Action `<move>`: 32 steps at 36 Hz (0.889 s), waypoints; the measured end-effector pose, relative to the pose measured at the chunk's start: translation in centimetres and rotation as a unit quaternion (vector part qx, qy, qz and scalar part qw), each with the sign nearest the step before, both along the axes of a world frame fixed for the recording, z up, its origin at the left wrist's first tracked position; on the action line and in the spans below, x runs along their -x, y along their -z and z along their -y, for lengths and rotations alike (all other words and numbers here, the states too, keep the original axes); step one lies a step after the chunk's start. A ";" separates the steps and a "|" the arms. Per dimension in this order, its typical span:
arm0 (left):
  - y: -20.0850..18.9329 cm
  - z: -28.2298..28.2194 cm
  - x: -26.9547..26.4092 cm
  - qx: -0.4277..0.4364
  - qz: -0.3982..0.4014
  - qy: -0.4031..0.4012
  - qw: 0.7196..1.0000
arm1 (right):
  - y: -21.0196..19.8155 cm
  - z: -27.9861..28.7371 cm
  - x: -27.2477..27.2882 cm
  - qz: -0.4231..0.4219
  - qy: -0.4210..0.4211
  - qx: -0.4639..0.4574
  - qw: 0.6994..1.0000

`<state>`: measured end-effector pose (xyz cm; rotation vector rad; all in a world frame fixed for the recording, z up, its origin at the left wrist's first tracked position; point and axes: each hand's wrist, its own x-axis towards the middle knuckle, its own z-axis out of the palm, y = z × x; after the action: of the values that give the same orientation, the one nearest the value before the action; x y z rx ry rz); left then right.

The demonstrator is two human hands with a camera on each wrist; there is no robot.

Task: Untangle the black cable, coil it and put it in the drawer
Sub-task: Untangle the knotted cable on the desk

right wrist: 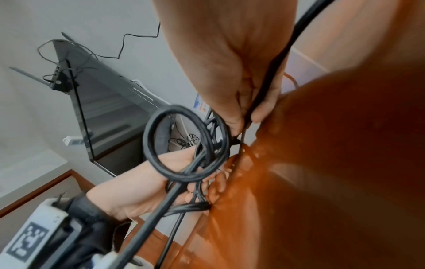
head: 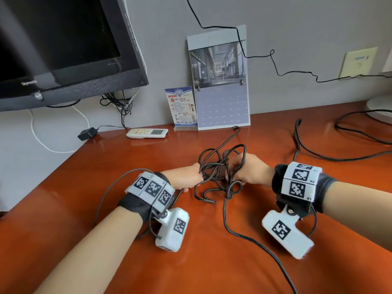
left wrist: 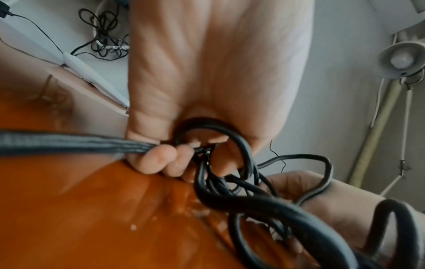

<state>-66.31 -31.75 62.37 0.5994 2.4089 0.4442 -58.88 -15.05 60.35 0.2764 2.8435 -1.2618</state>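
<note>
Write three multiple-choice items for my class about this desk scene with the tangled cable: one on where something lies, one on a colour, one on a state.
1. Where does the white remote lie?
A. on the desk by the wall, below the monitor's right corner
B. beside the right wrist
C. on the calendar

2. What colour is the desk top?
A. grey
B. reddish-brown
C. white

3. What state is the black cable in?
A. neatly coiled
B. stowed away
C. tangled in loops between both hands

Answers: 1 A, the remote sits at the desk's back edge near the monitor. 2 B, the glossy surface shows reddish-brown. 3 C, the left hand and right hand both grip the knotted loops.
</note>
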 end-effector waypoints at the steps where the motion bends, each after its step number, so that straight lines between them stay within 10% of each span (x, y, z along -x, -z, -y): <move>1: 0.0 0.1 0.0 0.006 -0.002 0.006 1.000 | -0.1 0.0 -0.1 0.004 -0.006 -0.001 1.000; 9: -0.5 0.5 -0.3 0.019 0.010 0.035 0.999 | -2.4 -2.1 -2.6 0.111 -0.080 -0.224 0.965; 20: -0.3 0.0 -0.4 0.106 -0.053 0.067 0.991 | -2.0 -0.6 -2.2 0.080 -0.046 -0.065 0.994; 27: -0.2 0.0 -0.1 0.093 -0.040 0.058 0.993 | -4.2 -1.9 -4.6 0.146 -0.079 -0.265 0.950; 32: 0.1 -0.2 -0.4 0.098 -0.074 0.057 0.991 | -3.3 -2.4 -3.0 0.142 -0.018 -0.193 0.971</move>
<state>-65.93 -31.54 62.32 0.6972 2.5038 0.1163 -55.84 -12.63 63.62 0.3731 2.7986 -0.5919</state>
